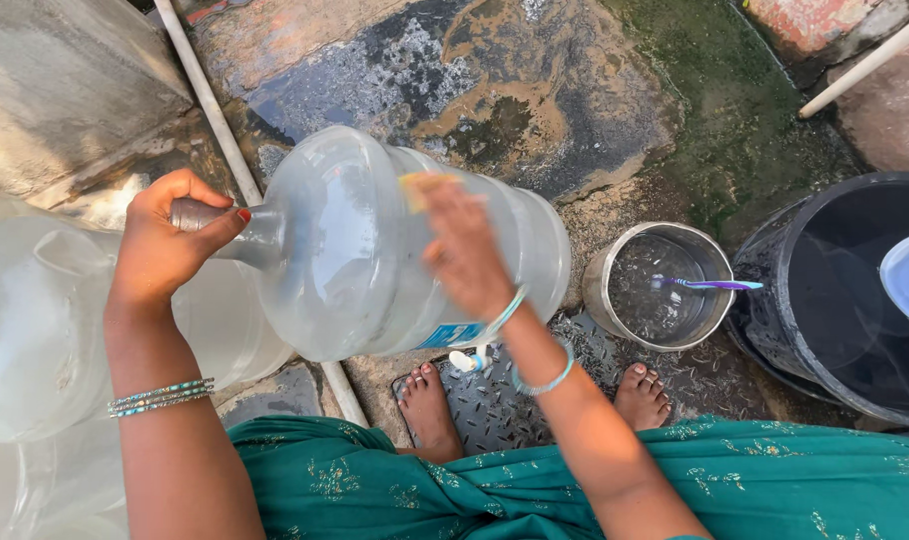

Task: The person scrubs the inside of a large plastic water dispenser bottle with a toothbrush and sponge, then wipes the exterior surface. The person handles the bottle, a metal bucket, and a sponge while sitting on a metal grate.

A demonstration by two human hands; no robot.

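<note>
A large clear plastic water jug lies on its side, lifted over the wet stone ground. My left hand grips its neck at the left. My right hand, blurred with motion, presses a yellow scrub pad against the jug's upper side. Bangles ring both wrists. My bare feet stand on a dark textured mat below the jug.
A second clear jug lies at the left. A steel pot of water holds a purple toothbrush. A black bucket with a pale scoop stands at the right. White pipes cross the ground. A small tube rests by my feet.
</note>
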